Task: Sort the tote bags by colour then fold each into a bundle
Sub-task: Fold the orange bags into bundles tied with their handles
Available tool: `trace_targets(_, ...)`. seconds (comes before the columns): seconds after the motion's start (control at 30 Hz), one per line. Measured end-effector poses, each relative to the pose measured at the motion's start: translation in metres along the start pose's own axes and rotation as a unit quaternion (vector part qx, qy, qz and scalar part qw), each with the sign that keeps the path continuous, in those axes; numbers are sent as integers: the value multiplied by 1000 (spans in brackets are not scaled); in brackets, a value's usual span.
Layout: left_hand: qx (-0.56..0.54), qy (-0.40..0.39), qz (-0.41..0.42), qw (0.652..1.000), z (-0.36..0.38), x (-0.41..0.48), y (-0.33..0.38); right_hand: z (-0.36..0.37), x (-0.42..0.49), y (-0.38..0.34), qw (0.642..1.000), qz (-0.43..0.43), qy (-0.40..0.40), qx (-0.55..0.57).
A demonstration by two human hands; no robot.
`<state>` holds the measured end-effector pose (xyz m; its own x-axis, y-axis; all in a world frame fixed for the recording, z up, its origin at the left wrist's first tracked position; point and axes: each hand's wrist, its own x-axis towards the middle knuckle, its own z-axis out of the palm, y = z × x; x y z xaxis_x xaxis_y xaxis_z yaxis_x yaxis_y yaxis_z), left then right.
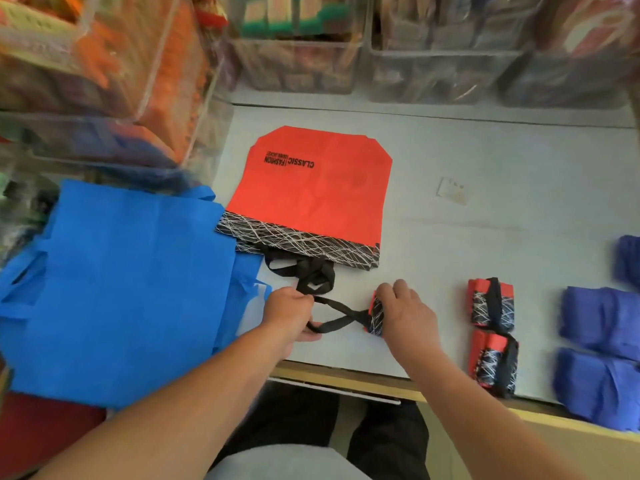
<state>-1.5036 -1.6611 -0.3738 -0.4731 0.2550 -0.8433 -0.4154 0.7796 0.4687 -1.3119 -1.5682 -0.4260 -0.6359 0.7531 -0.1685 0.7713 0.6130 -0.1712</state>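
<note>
Left hand (291,313) near front edge of grey surface (485,237), fingers pinching black strap (347,315). Strap crosses over to small red bundle (375,315). Right hand (403,315) on top of that bundle, fingers curled over it, holding it down. Flat red tote bag (311,188) lies behind the hands, patterned band toward the person. Two finished red bundles (490,304) just right of the right hand. Purple bundles (602,320) further right. Blue tote bags (121,289) stacked at left.
</note>
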Motion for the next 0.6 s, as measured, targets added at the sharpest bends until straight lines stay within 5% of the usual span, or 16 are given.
trace_targets(0.17,7,-21,-3,1000,-4,2,4,7,-10,-8,967,136,6,217)
trace_targets(0.27,8,-22,0,1000,-5,3,4,8,-8,-19,978,169,-42,119)
trace_targets(0.4,59,-80,74,992,-19,8,-2,18,-4,-27,986,156,8,56)
trace_targets(0.6,334,-232,235,883,-61,32,-12,24,3,-26,979,180,5,94)
